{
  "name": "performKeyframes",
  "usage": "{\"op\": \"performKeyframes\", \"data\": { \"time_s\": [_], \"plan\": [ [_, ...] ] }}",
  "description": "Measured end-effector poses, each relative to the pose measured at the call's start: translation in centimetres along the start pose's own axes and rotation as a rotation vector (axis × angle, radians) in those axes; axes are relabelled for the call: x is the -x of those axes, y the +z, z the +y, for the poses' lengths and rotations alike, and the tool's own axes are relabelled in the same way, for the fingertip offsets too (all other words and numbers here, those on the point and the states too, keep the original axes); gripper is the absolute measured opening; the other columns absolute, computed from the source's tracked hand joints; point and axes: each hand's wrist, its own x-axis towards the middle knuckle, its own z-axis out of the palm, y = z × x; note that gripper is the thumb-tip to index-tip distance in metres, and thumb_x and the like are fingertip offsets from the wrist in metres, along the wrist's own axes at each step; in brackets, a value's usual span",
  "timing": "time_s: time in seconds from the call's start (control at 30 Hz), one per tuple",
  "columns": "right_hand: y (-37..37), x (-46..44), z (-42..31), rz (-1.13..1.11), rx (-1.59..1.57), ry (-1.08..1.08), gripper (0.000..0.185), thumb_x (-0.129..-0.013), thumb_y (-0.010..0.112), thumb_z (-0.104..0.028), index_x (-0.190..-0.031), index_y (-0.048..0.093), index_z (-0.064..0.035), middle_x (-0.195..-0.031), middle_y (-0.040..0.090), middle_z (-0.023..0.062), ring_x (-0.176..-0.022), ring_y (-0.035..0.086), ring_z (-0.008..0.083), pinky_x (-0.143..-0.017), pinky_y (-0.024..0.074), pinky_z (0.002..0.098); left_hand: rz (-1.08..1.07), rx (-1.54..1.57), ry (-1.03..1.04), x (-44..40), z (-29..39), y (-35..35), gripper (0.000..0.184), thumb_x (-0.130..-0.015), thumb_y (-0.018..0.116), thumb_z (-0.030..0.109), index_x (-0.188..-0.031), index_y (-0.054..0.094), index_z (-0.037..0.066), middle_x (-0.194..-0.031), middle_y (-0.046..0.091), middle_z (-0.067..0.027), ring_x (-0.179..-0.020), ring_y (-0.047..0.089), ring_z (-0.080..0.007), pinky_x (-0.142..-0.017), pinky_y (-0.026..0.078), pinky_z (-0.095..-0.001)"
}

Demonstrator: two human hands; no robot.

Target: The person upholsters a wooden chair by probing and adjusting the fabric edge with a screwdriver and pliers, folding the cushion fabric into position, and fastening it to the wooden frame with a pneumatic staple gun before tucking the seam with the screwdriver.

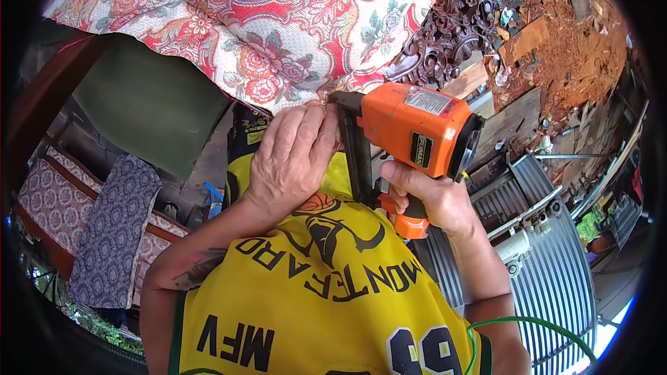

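Observation:
My right hand (431, 194) is wrapped round the handle of an orange and black staple gun (410, 121). The gun's nose meets the near edge of a floral fabric (278, 21) in red, white and green, at the upper middle of the view. Just left of the nose, my left hand (295, 149) presses on the fabric's edge, its fingers close together and stretched forward. What lies beneath those fingertips is hidden. Dark carved wood (455, 35) with scrollwork shows beyond the fabric's right side.
Patterned upholstered cushions (111, 229) stand at the lower left, below a dark green panel (149, 104). Reddish ground with wood scraps (528, 38) spreads at the upper right. Corrugated metal sheets (542, 271) lie at the right. A green cord (535, 319) curves past my right arm.

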Motion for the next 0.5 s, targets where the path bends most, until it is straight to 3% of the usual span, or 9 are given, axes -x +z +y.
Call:
{"op": "performKeyframes", "data": {
  "time_s": [0.3, 0.37, 0.5],
  "plan": [
    [1.2, -0.1, -0.3, 0.051, 0.023, -0.036, 0.038, -0.093, 0.077, -0.004, -0.127, 0.063, -0.0003, -0.075, 0.064, 0.0019, -0.054, 0.058, 0.0107, -0.050, 0.0466, 0.0276, 0.051, -0.057, 0.061, 0.4, -0.6, 0.6, 0.041, -0.086, 0.077, 0.018, -0.121, 0.072, -0.002, -0.128, 0.060, -0.0128, -0.121, 0.056, -0.0288, -0.103, 0.050, -0.0425],
    [1.5, 0.1, -0.9, 0.061, 0.100, 0.032, 0.022, -0.097, 0.071, -0.007, -0.116, 0.064, 0.0003, -0.073, 0.061, 0.0022, -0.057, 0.056, 0.0119, -0.056, 0.0473, 0.0295, 0.050, -0.044, 0.060, 0.4, -0.6, 0.5, 0.039, -0.087, 0.075, 0.016, -0.121, 0.072, -0.002, -0.127, 0.060, -0.0126, -0.121, 0.056, -0.0285, -0.103, 0.050, -0.0423],
    [1.8, 0.0, -1.0, 0.050, 0.100, 0.006, 0.023, -0.097, 0.072, -0.009, -0.117, 0.064, 0.0000, -0.072, 0.060, 0.0020, -0.056, 0.056, 0.0119, -0.055, 0.0471, 0.0292, 0.067, -0.051, 0.080, 0.3, -0.8, 0.8, 0.033, -0.088, 0.071, 0.010, -0.119, 0.073, -0.001, -0.126, 0.061, -0.0120, -0.120, 0.057, -0.0274, -0.103, 0.050, -0.0418]
  ]
}}
